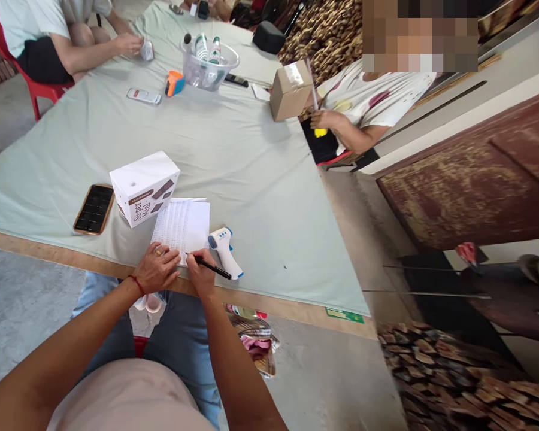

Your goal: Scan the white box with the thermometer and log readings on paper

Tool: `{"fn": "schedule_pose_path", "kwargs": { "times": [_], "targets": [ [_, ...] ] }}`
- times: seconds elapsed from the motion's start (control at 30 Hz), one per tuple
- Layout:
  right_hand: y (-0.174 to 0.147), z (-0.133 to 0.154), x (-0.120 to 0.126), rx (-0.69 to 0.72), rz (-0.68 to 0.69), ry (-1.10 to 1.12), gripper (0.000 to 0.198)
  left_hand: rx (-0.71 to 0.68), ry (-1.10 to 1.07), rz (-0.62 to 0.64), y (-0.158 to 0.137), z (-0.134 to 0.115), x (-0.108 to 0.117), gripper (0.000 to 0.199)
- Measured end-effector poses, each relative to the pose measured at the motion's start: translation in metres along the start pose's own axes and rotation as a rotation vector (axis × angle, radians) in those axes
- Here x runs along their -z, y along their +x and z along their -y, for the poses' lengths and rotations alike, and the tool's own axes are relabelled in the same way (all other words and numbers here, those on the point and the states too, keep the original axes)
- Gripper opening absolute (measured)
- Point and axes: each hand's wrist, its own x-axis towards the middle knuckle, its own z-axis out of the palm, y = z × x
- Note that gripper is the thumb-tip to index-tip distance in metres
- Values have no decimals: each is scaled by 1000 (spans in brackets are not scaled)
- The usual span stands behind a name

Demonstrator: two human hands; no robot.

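Note:
My right hand (pixel 200 272) grips a black pen (pixel 215 267), its tip on the lower part of a sheet of paper (pixel 186 224) covered in rows of writing. On the paper's lower left edge rests my left hand (pixel 158 268), fingers stretched out and holding nothing. Just right of the paper lies a white and blue infrared thermometer (pixel 225 251). A white box (pixel 146 185) with brown print stands at the paper's upper left, covering its corner. Left of that box is a phone (pixel 94 208) with a dark screen.
A pale green cloth (pixel 260 179) covers the table. Farther back are a clear basin (pixel 209 63) with bottles, an orange and blue object (pixel 175 83) and another phone (pixel 144 96). One person sits far left; another at right holds a cardboard box (pixel 291 90). Firewood (pixel 449 377) lies lower right.

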Motion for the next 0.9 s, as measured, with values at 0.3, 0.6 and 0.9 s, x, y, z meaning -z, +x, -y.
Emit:
{"fn": "schedule_pose_path", "kwargs": {
  "times": [0.3, 0.6, 0.9],
  "targets": [
    [0, 0, 1, 1, 63, -44, 13, -1, 0, 20, 0, 1, 0, 31],
    [0, 1, 2, 17, 70, -40, 12, 5, -26, 19, 0, 0, 0, 30],
    [-1, 2, 0, -5, 35, -34, 12, -1, -21, 7, 0, 0, 1, 30]
  ]
}}
